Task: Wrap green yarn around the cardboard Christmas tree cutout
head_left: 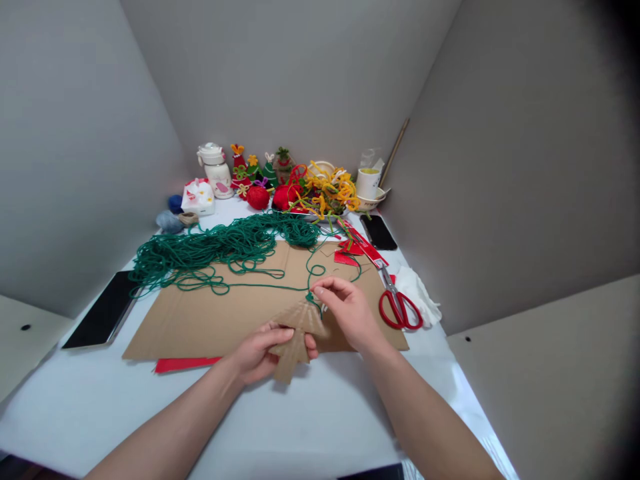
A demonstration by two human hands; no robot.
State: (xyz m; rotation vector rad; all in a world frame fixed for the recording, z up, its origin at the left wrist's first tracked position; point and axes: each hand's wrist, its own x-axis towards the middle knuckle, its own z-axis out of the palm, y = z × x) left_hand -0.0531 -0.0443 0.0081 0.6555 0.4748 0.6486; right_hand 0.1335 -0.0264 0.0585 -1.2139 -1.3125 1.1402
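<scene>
My left hand (pixel 257 350) is closed on a tree-shaped cardboard cutout (pixel 301 319), holding it by its middle with the trunk pointing toward me. Green yarn (pixel 309 297) is wound at the cutout's tip. Right at that tip, my right hand (pixel 349 312) pinches with thumb and forefinger at the green yarn; the exact strand between the fingertips is partly hidden. A strand runs left from the tip to a large loose heap of green yarn (pixel 215 245). Beneath both hands lies a flat cardboard sheet (pixel 200 323).
Red-handled scissors (pixel 400 311) lie right, beside crumpled white tissue (pixel 417 297). Phones rest right (pixel 379 232) and a dark tablet (pixel 103 310) left. Along the back stand a white bottle (pixel 218 172), small decorated trees (pixel 254 167), yellow yarn (pixel 335 190) and a cup (pixel 368 182).
</scene>
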